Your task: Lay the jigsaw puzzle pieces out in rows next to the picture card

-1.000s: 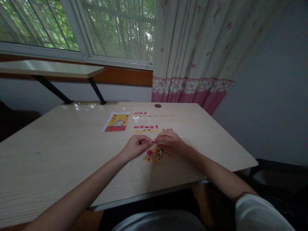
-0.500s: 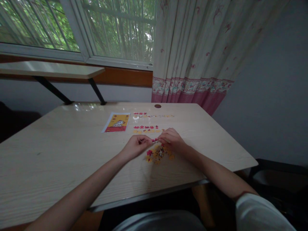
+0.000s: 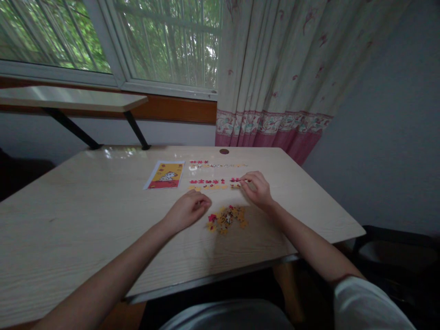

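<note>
My right hand (image 3: 257, 188) reaches forward over the wooden table (image 3: 85, 215), its fingertips pinched on a red jigsaw piece (image 3: 235, 180) at the right end of a row of red and yellow pieces (image 3: 209, 184). My left hand (image 3: 187, 211) rests on the table with its fingers curled in; I cannot make out anything in it. A loose heap of yellow and red pieces (image 3: 226, 218) lies between my two hands. A second row of pieces (image 3: 217, 164) lies farther back.
A yellow and red reference picture (image 3: 165, 174) lies left of the rows. A round cable hole (image 3: 224, 151) sits at the table's far edge. Behind stand a window, a floral curtain (image 3: 275, 73) and a narrow shelf (image 3: 68, 97) on brackets.
My hands were together above the heap, pinching red pieces. My right hand has moved forward to the end of the nearer row with a piece; my left has dropped back and curled.
</note>
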`<state>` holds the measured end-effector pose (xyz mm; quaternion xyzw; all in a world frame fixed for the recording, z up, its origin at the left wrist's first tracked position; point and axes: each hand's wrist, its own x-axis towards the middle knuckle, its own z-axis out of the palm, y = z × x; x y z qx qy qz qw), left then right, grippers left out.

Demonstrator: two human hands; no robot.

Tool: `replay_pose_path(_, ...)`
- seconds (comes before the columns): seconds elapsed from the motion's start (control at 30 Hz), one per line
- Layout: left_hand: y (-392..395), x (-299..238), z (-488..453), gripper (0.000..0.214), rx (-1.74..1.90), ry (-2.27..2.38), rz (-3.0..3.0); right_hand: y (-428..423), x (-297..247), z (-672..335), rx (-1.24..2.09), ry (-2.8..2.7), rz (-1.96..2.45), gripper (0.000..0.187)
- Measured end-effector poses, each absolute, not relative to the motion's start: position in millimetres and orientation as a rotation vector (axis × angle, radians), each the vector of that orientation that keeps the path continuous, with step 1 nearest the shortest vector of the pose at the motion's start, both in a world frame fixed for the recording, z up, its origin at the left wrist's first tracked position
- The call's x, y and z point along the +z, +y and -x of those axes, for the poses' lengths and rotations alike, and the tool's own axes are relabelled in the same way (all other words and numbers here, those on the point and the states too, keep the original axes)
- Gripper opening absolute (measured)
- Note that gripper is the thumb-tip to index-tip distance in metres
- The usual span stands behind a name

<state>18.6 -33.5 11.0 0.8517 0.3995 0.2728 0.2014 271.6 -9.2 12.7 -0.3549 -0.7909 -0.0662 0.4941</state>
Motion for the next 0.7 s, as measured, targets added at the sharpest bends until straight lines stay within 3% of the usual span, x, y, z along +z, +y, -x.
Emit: replay_pose_path(0.7,-31.2,8.0,-13.9,0.017,0.652,0.992,-2.554,1.8,12.5,-284.7,-0.138,-1.906,0.967,0.015)
